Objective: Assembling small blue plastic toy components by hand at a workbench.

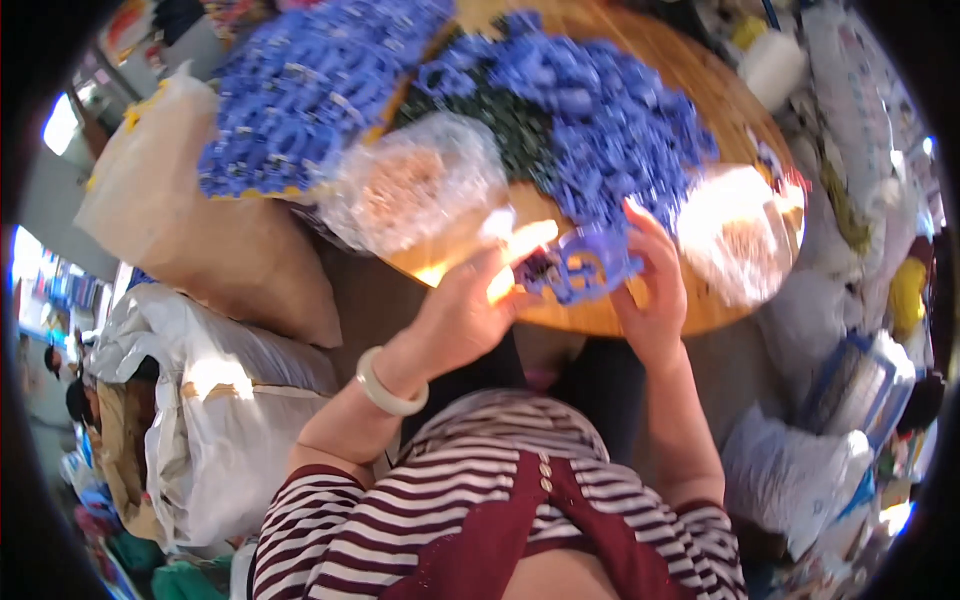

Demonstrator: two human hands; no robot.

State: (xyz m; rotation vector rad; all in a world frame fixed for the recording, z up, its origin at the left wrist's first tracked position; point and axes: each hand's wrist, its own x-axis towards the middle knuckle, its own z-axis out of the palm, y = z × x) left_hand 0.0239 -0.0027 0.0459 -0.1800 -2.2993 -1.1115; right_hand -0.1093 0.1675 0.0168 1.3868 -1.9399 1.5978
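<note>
Close to the near edge of the round wooden table, I hold a blue-violet, looped plastic piece that looks like a hair claw clip. My left hand grips its left end between thumb and fingers, where a small dark part shows. On the other end, my right hand pinches it with thumb and forefinger. Just beyond lies a big heap of similar blue pieces, next to a pile of dark green-black pieces.
Clear plastic bags with small copper-coloured pieces lie left and right on the wooden table. More blue pieces cover a surface at the upper left, beside a tan sack. White sacks stand around me.
</note>
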